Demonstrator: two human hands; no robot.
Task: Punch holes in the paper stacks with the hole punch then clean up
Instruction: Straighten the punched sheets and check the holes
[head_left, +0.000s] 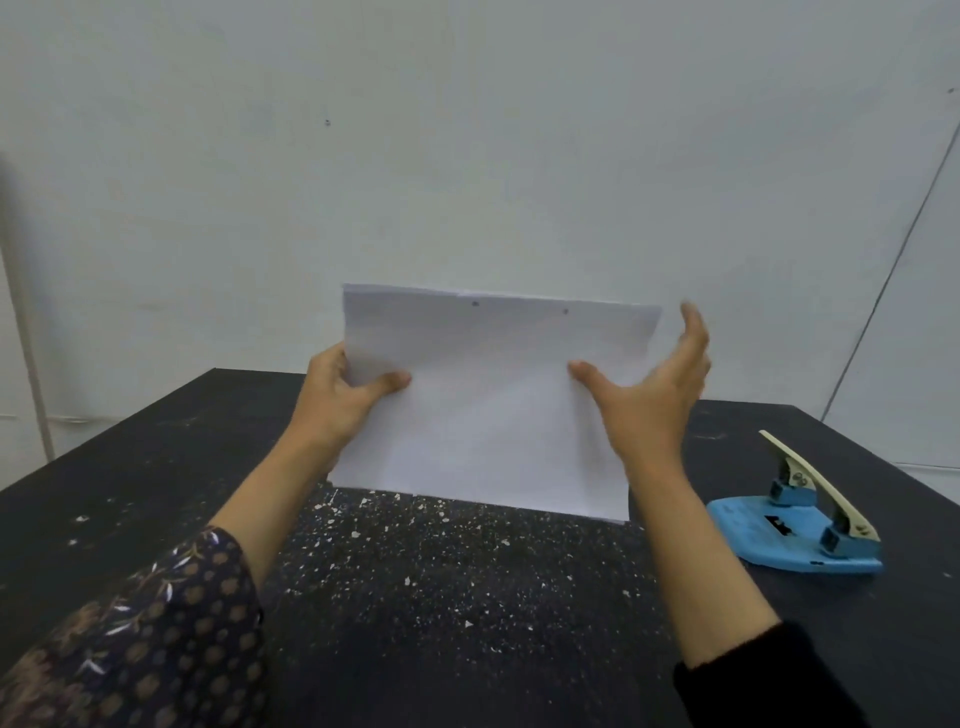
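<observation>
A white paper stack (488, 405) stands upright on its long edge on the black table (156, 478), with two punched holes near its top edge. My left hand (343, 395) grips the stack's left side, thumb on the front. My right hand (649, 389) is at the stack's right side with fingers spread; its thumb touches the front sheet and the fingers are apart from the edge. A blue hole punch (795, 525) with a cream lever sits on the table to the right, untouched.
Small white paper bits (415, 540) are scattered over the table in front of the stack. A pale wall (467, 156) rises right behind the table's far edge. My patterned left sleeve and dark right sleeve fill the bottom corners.
</observation>
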